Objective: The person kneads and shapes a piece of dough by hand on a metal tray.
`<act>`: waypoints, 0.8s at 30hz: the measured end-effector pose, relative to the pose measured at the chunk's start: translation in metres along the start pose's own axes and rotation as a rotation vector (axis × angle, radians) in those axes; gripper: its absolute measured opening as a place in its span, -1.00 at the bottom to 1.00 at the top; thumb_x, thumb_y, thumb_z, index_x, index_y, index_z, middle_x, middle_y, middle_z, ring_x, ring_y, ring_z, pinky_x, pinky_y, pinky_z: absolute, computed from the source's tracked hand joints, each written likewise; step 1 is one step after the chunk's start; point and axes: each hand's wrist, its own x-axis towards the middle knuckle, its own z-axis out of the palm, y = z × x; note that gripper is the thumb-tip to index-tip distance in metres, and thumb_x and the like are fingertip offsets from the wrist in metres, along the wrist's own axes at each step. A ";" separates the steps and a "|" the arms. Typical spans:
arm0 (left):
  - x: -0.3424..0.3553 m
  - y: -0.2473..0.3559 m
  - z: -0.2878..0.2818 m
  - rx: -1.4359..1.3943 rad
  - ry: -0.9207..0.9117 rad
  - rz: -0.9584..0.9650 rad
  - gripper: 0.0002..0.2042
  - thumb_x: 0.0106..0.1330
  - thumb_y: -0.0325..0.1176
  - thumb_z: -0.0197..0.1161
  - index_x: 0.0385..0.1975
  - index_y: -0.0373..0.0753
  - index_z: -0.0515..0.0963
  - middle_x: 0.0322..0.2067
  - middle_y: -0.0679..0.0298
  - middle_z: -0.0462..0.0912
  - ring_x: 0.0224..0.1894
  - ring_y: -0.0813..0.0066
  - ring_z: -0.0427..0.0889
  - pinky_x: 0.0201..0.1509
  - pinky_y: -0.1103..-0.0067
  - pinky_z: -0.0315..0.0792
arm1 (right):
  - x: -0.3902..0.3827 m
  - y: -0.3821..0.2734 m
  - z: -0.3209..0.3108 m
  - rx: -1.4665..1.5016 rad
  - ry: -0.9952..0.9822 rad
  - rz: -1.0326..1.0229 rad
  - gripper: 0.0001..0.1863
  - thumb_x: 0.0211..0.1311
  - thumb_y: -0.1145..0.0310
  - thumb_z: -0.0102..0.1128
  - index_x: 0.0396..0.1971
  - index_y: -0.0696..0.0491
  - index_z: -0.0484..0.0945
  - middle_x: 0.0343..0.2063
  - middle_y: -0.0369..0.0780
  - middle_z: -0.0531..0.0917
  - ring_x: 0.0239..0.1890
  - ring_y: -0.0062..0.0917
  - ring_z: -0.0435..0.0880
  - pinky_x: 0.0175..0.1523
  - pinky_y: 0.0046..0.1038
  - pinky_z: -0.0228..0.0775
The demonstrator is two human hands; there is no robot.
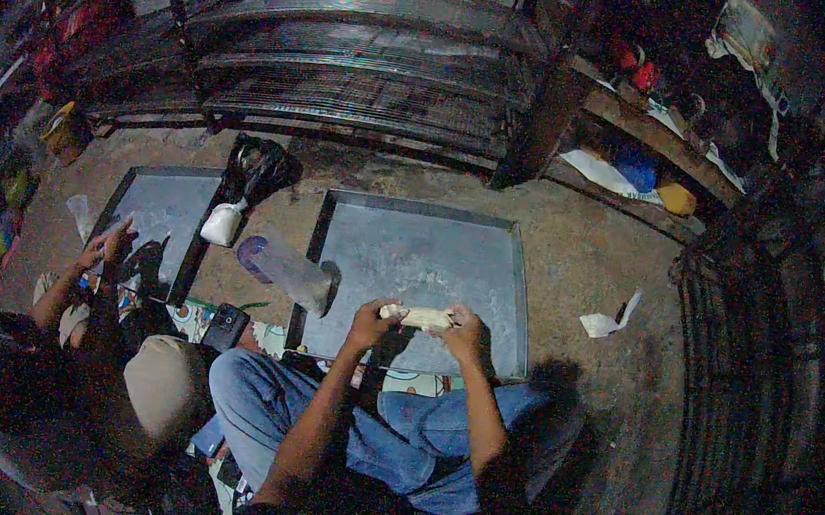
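Both my hands grip a pale, elongated piece of what looks like dough (416, 316) over the near part of a square metal tray (474, 244). My left hand (371, 322) is closed on one end and my right hand (460, 330) on the other. A clear plastic bag (292, 275) lies against the tray's left side, beside a purple rounded item (252, 256). My legs in blue jeans (455, 423) are crossed below the tray.
At the left, a co-worker's hands (107, 246) are over another tray (173, 192). A white bag (223, 223), black bag (259, 166) and phone (226, 326) lie between us. A small white packet (601, 326) is on the floor right; racks (352, 70) stand behind.
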 end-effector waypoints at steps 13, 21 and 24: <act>-0.008 0.025 0.023 0.541 -0.169 0.115 -0.69 0.06 -0.40 0.17 -0.15 -0.26 0.55 -0.17 -0.06 0.55 -0.08 0.00 0.52 -0.01 0.33 0.41 | 0.025 0.072 0.021 -0.244 -0.001 -0.012 -0.72 -0.14 0.16 0.41 -0.37 -0.07 0.68 -0.47 -0.28 0.70 -0.44 -0.54 0.68 -0.32 -0.53 0.47; -0.018 0.003 0.008 0.878 0.300 0.198 -0.73 0.05 -0.35 0.21 -0.21 -0.21 0.58 -0.28 0.07 0.55 -0.18 0.04 0.52 -0.16 0.29 0.43 | 0.000 0.010 0.024 -0.521 0.050 -0.106 -0.76 -0.08 0.32 0.31 -0.31 -0.05 0.64 -0.23 -0.22 0.65 -0.18 -0.36 0.63 -0.10 -0.39 0.46; -0.027 0.056 0.026 0.790 -0.064 0.100 -0.68 -0.01 -0.37 0.26 -0.20 -0.26 0.54 -0.16 0.04 0.55 -0.06 0.03 0.49 -0.02 0.30 0.41 | -0.017 0.003 0.013 -0.580 0.090 -0.227 -0.71 -0.01 0.40 0.16 -0.20 0.02 0.59 -0.11 -0.12 0.58 -0.03 -0.23 0.52 0.06 -0.30 0.38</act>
